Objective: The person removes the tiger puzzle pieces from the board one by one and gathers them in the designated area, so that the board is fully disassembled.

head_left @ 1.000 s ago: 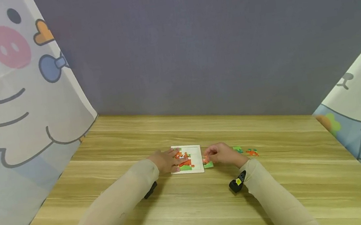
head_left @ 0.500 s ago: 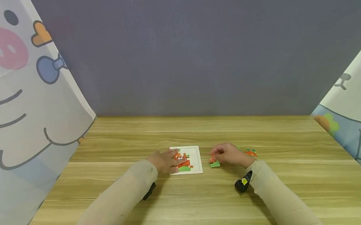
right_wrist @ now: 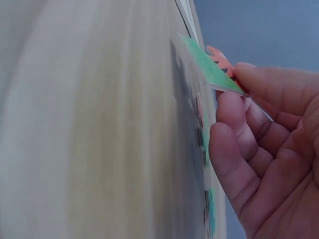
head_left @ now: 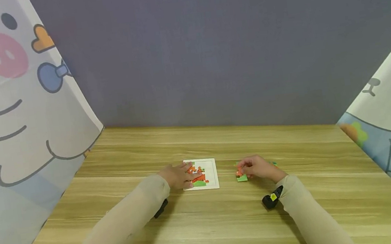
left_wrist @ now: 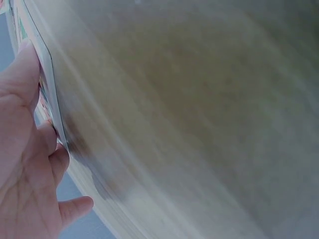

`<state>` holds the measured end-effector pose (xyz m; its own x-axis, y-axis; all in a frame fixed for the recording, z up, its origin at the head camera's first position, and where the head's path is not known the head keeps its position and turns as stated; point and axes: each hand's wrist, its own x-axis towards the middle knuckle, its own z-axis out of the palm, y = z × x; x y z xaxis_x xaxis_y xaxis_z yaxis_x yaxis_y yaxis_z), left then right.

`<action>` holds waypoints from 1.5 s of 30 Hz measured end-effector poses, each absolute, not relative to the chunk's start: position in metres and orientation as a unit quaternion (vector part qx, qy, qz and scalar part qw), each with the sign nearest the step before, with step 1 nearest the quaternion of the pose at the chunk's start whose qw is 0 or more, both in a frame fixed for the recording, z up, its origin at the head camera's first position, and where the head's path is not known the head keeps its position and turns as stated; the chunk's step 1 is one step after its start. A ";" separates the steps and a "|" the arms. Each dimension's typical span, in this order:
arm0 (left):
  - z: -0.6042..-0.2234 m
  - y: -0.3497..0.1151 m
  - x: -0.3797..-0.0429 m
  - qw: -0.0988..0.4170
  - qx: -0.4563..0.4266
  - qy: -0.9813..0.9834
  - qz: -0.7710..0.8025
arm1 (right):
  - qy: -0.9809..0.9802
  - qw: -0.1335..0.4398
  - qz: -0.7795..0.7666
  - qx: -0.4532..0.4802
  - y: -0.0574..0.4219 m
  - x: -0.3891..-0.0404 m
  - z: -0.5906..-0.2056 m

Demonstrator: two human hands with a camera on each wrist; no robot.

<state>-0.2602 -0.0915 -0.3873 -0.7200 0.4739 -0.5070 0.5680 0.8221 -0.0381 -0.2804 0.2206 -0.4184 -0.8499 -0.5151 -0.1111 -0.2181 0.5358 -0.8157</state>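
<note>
A white puzzle tray (head_left: 214,174) lies on the wooden table, with orange-and-green puzzle pieces (head_left: 199,182) fitted in its left and lower part. My left hand (head_left: 177,176) rests across the tray's left side, fingers spread, covering some of those pieces. In the left wrist view, the tray's edge (left_wrist: 59,109) runs beside the thumb and fingers. To the right of the tray, my right hand (head_left: 258,167) pinches a puzzle piece (right_wrist: 212,67) between thumb and fingers. That piece is green along its straight edge and orange with black stripes above, tilted over the table.
Other loose puzzle pieces (right_wrist: 212,209) lie on the table (head_left: 209,227) beyond my right hand, mostly hidden behind it in the head view. A grey wall (head_left: 209,54) stands along the table's far edge, with cartoon-printed panels (head_left: 15,133) at both sides.
My right hand has moved right, away from the tray, carrying the pinched puzzle piece, and now covers more of the loose pieces. My left hand stays on the tray.
</note>
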 end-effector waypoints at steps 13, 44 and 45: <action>-0.386 -0.093 -0.259 0.251 0.275 0.925 -0.073 | 0.855 0.171 -0.448 -0.196 0.240 -0.276 -0.418; -0.391 -0.095 -0.264 0.243 0.288 0.922 -0.090 | 0.846 0.166 -0.479 -0.164 0.276 -0.264 -0.415; -0.391 -0.096 -0.264 0.242 0.289 0.922 -0.090 | 0.846 0.165 -0.481 -0.161 0.277 -0.264 -0.415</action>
